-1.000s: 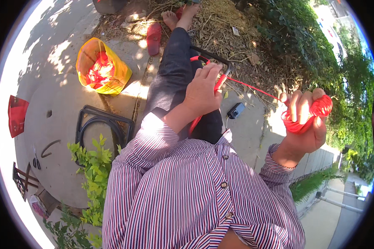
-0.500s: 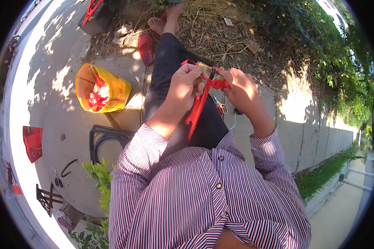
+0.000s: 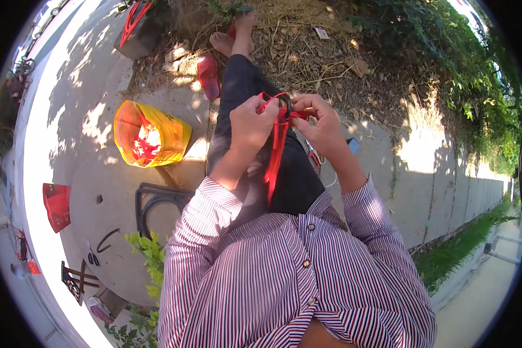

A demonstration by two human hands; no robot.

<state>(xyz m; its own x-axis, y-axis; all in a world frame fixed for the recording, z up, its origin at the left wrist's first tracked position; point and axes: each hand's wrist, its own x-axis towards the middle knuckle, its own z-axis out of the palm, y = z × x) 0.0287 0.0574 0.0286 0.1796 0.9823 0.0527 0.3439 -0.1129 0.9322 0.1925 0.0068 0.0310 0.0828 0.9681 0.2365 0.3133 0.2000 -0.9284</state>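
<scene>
Above my lap my left hand (image 3: 251, 126) pinches red cord near the top of a long red braided strap (image 3: 276, 155), which hangs down over my dark trousers. A dark curved piece (image 3: 287, 108), like a band or ring, stands between the two hands with red cord looped about it. My right hand (image 3: 320, 126) closes its fingers on red cord (image 3: 301, 114) just right of that piece. Fingers partly hide where cord and dark piece meet. Scissors (image 3: 314, 159) lie beyond my right leg, below the right wrist.
A yellow bag (image 3: 182, 136) holding red material stands at the left. Nearby are a red slipper (image 3: 207, 76), a coiled dark hose (image 3: 151, 200), a red container (image 3: 57, 207) and more scissors (image 3: 91, 255). A phone-like object (image 3: 352, 145) lies right of my forearm.
My hands have come closer together around the dark piece, and the right hand has turned. The cord stretched between them is now a loop. The whole view has shifted slightly.
</scene>
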